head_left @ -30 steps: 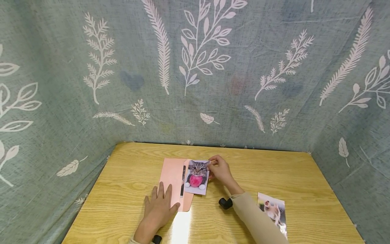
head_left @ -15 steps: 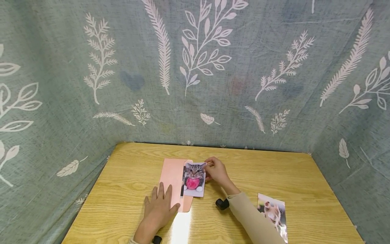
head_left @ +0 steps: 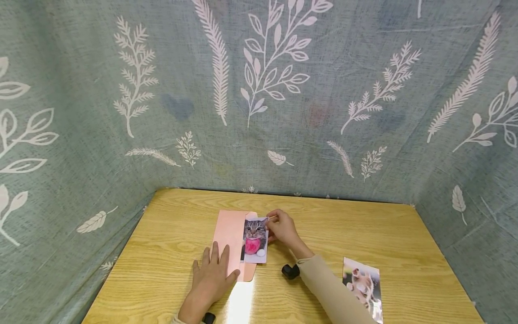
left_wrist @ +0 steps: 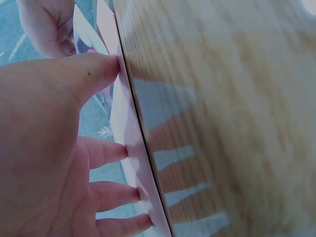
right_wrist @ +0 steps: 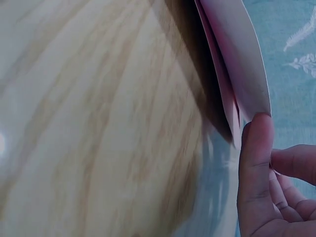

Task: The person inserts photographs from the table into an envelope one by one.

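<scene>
A pink envelope point(head_left: 229, 229) lies on the table with its opening and flap to the right. My left hand point(head_left: 212, 274) rests on its lower left part, fingers spread and straight; the left wrist view shows the fingertips point(left_wrist: 143, 221) pressing on the pink paper. Between thumb and fingers my right hand point(head_left: 283, 228) pinches the upper right edge of a cat photo point(head_left: 256, 240) with a pink round thing under the cat's chin. The photo's left part is inside the envelope. A strip of a darker picture shows at the opening. In the right wrist view the photo's pale back point(right_wrist: 242, 54) bows above the flap.
Another photo point(head_left: 364, 288), of a light-furred animal, lies at the right front, partly behind the right sleeve point(head_left: 329, 288). A patterned cloth point(head_left: 259, 148) hangs around the wooden table point(head_left: 388, 229). Black devices point(head_left: 290, 271) sit at both wrists.
My right hand has moved left and slightly down with the cat photo, sliding its left side further into the envelope. The left hand has stayed in place on the envelope.
</scene>
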`<state>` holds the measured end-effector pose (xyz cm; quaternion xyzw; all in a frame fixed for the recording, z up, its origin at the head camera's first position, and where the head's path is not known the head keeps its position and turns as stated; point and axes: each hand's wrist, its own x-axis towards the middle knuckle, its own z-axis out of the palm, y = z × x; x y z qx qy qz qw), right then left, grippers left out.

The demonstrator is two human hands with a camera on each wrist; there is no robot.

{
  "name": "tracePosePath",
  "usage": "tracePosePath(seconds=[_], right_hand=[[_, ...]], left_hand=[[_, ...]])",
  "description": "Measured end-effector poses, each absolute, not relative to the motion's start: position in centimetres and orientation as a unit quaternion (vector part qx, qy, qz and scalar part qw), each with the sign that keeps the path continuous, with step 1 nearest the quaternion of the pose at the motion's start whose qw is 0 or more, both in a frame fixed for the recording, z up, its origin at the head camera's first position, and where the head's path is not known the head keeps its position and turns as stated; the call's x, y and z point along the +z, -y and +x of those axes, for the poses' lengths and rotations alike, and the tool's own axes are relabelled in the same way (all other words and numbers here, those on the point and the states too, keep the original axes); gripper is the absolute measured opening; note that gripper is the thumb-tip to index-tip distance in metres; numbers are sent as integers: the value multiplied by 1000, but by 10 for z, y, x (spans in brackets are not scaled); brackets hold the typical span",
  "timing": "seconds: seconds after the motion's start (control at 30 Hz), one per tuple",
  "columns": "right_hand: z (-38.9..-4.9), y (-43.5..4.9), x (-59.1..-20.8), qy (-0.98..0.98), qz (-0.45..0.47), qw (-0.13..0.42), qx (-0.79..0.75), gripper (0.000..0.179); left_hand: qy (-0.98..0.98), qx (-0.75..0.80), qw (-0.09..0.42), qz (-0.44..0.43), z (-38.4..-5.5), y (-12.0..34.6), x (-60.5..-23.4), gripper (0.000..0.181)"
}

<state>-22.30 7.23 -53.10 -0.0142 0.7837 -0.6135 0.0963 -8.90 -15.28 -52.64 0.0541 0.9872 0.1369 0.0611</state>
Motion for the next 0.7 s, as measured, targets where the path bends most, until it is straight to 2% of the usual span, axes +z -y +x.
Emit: tracePosePath(seconds=[0.7], right_hand=[[-224,-48,-539,-784,-21,95,-613,25]], left_hand=[[-986,140,68,51,-89,152,-526,76]])
